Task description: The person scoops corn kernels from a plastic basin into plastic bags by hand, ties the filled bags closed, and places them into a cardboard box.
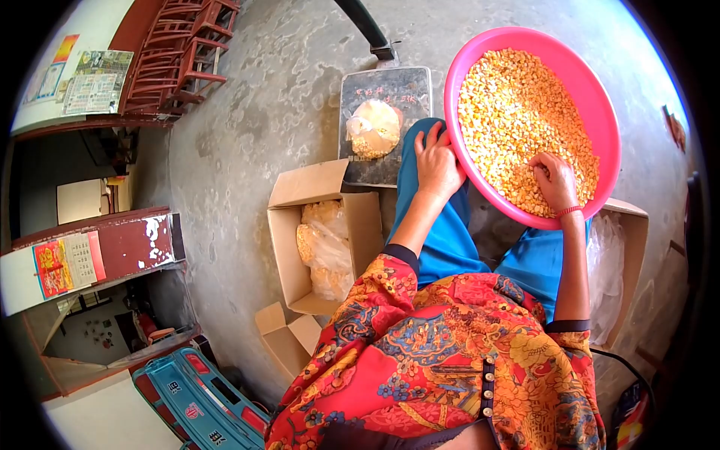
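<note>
A large pink basin (609,127) full of yellow corn kernels (517,112) rests at the knees, tilted in view. My right hand (555,181) is in the basin with its fingers curled down at the kernels; what they hold, if anything, is hidden. My left hand (439,161) lies on the blue trouser knee beside the basin's left rim, fingers spread and holding nothing. Left of it, a clear plastic bag of kernels (373,129) sits on the dark platform of a scale (388,82). Below the scale, an open cardboard box (289,247) holds plastic bags of corn (326,244).
Another open box (634,247) with clear plastic bags (604,259) stands at the right. Stacked red wooden chairs (176,52) are at the upper left. A teal case-like object (195,401) lies at the lower left. The scale's dark post (364,22) rises at the top.
</note>
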Motion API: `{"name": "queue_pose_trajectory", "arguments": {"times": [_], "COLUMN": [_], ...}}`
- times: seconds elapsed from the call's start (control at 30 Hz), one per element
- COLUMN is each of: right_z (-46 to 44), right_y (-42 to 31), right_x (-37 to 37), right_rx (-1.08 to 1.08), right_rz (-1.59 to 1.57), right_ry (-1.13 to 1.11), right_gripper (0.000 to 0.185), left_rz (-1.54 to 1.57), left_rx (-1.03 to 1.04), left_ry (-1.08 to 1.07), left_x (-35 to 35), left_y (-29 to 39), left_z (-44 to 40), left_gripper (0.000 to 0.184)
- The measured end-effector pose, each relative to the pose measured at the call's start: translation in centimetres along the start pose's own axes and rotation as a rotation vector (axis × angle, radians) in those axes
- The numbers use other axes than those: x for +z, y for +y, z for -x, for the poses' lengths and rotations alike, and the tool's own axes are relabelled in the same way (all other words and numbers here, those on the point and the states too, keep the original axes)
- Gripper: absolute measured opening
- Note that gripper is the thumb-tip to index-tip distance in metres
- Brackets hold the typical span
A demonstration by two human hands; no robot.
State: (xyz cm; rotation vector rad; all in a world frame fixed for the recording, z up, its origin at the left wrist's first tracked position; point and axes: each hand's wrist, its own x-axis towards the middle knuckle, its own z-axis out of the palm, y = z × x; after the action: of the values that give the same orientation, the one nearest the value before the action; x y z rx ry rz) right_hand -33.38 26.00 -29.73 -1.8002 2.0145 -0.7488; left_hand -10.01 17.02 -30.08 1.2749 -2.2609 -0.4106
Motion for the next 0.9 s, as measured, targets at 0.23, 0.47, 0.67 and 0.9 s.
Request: {"name": "queue_pose_trajectory", "arguments": {"times": [0.23,0.47,0.67,0.9], "right_z": [-0.03,-0.06,-0.02,0.01], "right_y": [0.01,0.0,0.07,0.14], "right_x": [-0.02,-0.06,0.02,0.08], "right_rx": [-0.007,0.006,-0.017,-0.014], "right_rz": [-0.01,0.008,0.014,0.009], "right_ry": [0.006,-0.011,0.01,0.003], "right_gripper": [0.007,0.007,0.006,0.007], "left_rz": [-0.002,-0.001,0.004,0.009], "left_rx": [-0.01,-0.015,-0.006,0.004], "left_ry": [-0.012,-0.013,0.0,0.004], "left_x": [-0.02,0.0,0.01,0.04], "left_y": [-0.02,-0.05,-0.04,-0.17], "left_z": [0.04,0.06,0.07,0.11], "left_gripper": [0.031,0.031,0.032,0.032]}}
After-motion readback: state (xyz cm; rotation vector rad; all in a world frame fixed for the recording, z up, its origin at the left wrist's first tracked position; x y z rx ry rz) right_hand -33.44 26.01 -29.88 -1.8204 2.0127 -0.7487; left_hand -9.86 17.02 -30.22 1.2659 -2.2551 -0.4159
